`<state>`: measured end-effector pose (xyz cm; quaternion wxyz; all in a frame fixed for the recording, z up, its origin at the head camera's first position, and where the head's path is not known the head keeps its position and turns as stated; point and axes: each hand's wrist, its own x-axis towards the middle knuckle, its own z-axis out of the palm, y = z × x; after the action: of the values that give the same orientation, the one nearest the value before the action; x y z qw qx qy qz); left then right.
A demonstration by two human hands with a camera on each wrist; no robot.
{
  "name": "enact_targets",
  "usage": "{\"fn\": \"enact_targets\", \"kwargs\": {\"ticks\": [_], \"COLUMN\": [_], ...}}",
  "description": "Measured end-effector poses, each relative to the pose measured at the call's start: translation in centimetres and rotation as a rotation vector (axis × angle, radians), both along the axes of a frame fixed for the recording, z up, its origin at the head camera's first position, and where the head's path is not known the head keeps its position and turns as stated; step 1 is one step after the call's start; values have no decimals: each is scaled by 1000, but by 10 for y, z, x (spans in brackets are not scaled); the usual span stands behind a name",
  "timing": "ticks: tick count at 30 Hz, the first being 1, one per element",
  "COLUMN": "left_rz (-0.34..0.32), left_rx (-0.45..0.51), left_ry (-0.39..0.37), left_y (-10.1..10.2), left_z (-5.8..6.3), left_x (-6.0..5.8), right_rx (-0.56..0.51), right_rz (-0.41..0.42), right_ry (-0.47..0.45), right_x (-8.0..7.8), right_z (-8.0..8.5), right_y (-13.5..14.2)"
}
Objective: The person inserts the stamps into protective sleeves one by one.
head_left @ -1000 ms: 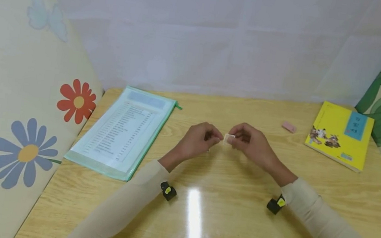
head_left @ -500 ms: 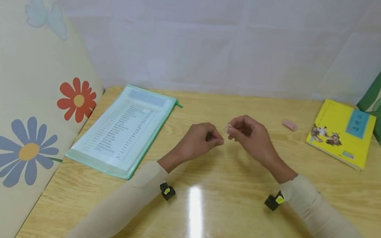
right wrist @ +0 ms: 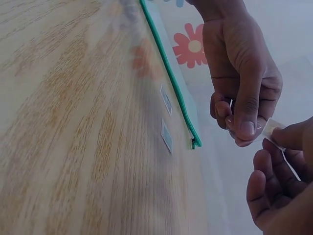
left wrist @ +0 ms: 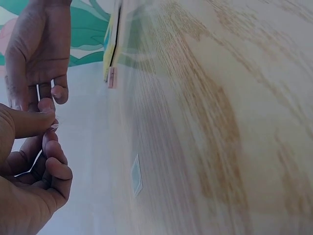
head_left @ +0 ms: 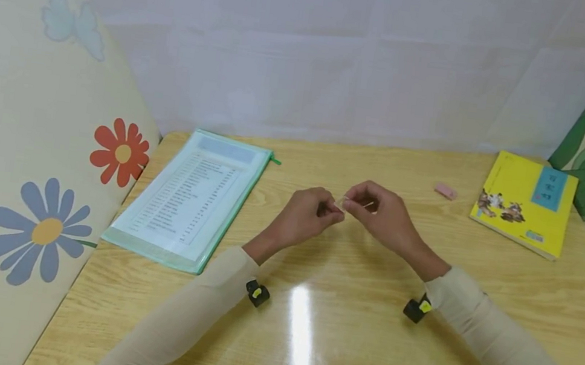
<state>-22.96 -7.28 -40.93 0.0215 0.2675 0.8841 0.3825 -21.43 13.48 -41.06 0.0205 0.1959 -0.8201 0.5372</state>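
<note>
Right hand, pinched square (translucent), grained tabletop

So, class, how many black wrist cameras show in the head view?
2. One black wrist camera is beside the left sleeve; the other is beside the right sleeve.

A glossy, light-brown, wood-grained tabletop shows a bright white sheen, while a small translucent square looks like smooth plastic. The green-edged, see-through rectangular pouch appears plastic; a creased white cloth backdrop and wrinkled beige fabric sleeves look matt.
</note>
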Motion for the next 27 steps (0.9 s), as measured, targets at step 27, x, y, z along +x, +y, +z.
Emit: {"fn": "enact_targets", "kwargs": {"ticks": [27], "left_rz": [10], "left_rx": [21], "left_ry": [-10], "left_y": [-1], "left_z": [1], "left_x": [-1], "right_rx": [-9], "right_rz": [-6], "right_ry": [1], "right_x": [-4], "right_z": [-4], "right_y": [-4]}}
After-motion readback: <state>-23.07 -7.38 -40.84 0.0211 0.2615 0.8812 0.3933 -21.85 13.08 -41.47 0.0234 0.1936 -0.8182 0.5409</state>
